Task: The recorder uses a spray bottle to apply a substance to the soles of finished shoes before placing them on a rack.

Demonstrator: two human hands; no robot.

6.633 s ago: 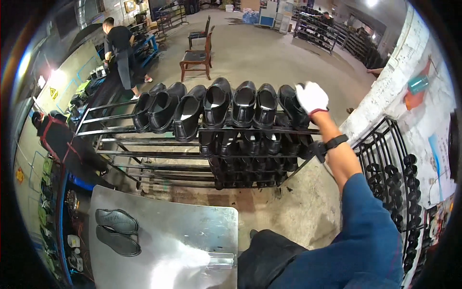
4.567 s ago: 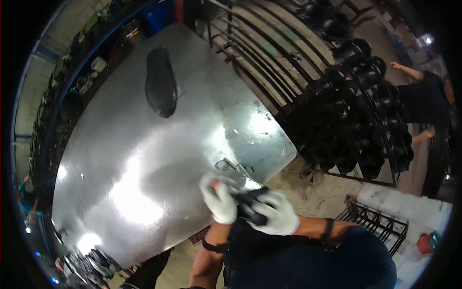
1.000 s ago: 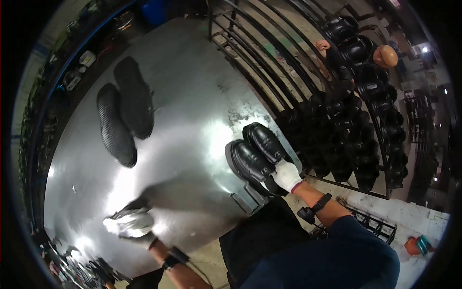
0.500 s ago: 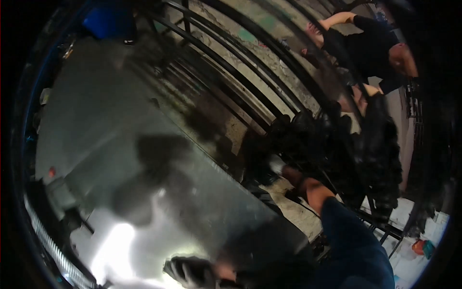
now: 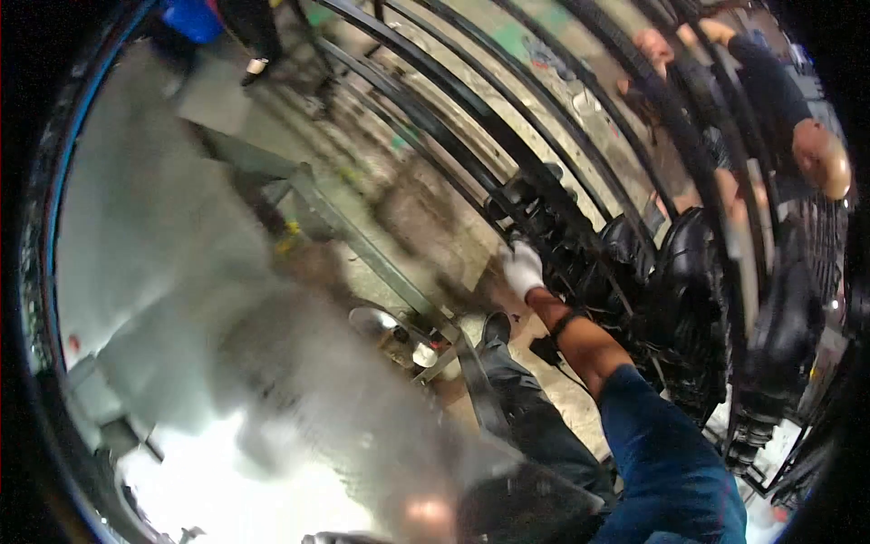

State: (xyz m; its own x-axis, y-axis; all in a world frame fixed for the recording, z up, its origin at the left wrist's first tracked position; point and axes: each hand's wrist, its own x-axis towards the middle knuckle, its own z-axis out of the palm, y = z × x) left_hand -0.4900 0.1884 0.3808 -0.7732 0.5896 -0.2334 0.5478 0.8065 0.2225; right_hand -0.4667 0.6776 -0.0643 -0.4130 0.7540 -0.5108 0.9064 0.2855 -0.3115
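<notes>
Your right hand (image 5: pixel 523 268), far nearer than your left hand (image 5: pixel 337 539) at the lower edge, lies just left of black shoes (image 5: pixel 621 245) rowed down-rightward; can't tell either grip.

A grey metal table (image 5: pixel 154 227) fills the left, white glare (image 5: pixel 245 494) across its near part, while beyond it the worn, green-stained floor (image 5: pixel 435 222) shows through a barred black rack (image 5: pixel 471 95), a blue container (image 5: pixel 192 20) at far left.
</notes>
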